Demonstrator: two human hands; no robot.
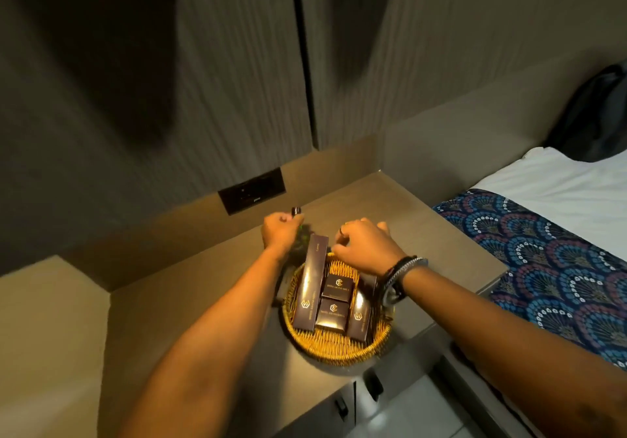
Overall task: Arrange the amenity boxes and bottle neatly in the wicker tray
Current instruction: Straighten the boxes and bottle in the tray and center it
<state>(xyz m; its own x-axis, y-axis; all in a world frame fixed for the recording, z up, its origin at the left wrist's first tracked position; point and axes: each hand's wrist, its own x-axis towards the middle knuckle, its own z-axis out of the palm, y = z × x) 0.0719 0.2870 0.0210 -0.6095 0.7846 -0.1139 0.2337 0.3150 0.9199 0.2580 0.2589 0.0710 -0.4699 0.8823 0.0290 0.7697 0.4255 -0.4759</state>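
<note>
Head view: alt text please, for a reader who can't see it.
Two bare hands reach over a round wicker tray holding four dark amenity boxes; the left hand grips a small dark bottle, the right hand hovers above the tray's far rim.

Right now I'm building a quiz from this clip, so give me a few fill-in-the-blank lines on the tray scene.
1. The boxes lie in a round ____ tray.
2. The two small square boxes lie between two ____ boxes.
3. The bracelets are on the ____ wrist.
4. The left hand holds a small dark-capped ____.

Missing words: wicker; long; right; bottle
</note>
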